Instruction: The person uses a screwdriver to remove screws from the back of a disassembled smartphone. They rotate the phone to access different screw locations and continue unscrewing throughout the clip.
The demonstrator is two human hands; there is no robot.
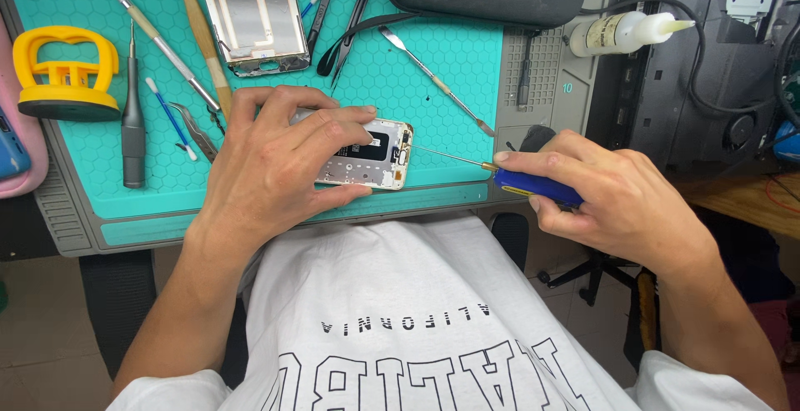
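A teal mat covers the worktop. Near its front edge, the left hand clamps an opened phone. On the right, the right hand grips a blue-handled screwdriver, tip at the phone's right edge.
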